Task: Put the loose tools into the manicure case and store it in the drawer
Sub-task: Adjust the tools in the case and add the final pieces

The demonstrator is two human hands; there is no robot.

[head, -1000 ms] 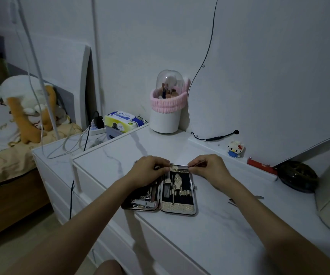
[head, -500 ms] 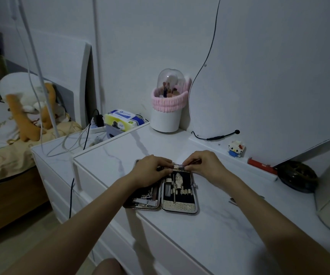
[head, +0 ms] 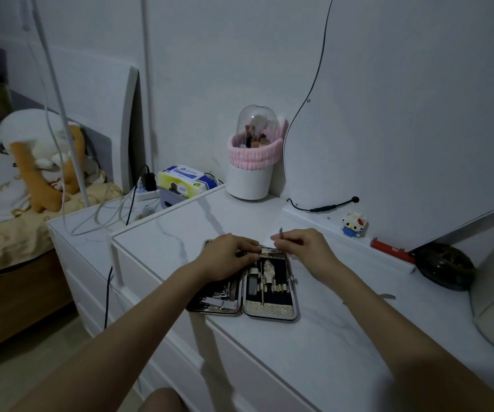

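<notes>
White marble-look dresser top is carrying the manicure case, lying open near its front edge. Your left hand is pressing curled fingers on the case's far end; your right hand is pinching a thin metal tool. No lettering is reading clearly.

Open case on dresser, near front edge.
</notes>
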